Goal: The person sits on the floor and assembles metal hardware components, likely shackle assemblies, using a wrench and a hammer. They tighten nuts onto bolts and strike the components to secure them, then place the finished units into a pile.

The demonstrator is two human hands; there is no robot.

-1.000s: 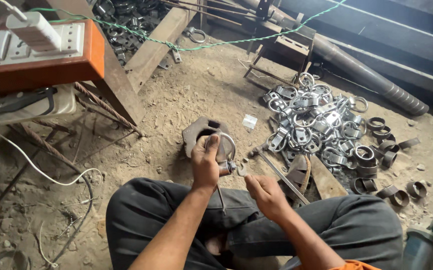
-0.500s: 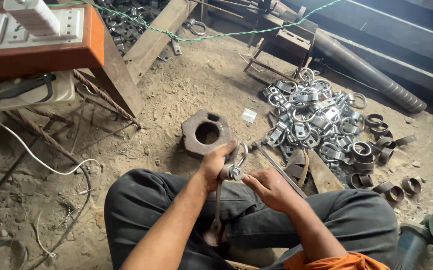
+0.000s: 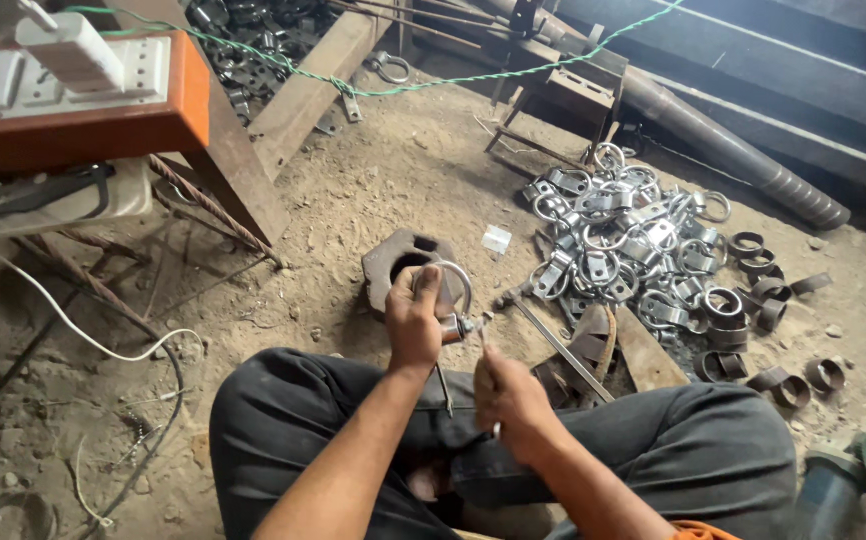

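Left hand point(image 3: 413, 318) on ring clamp point(image 3: 453, 290)

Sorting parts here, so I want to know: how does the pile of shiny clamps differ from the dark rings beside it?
The shiny clamps are bright silver; the dark rings look dull and brownish. The clamps lie heaped and tangled in one pile; the rings lie scattered, mostly apart, on the dirt floor. The clamps carry flat bracket parts with their loops; the rings are plain bands. Both are metal.
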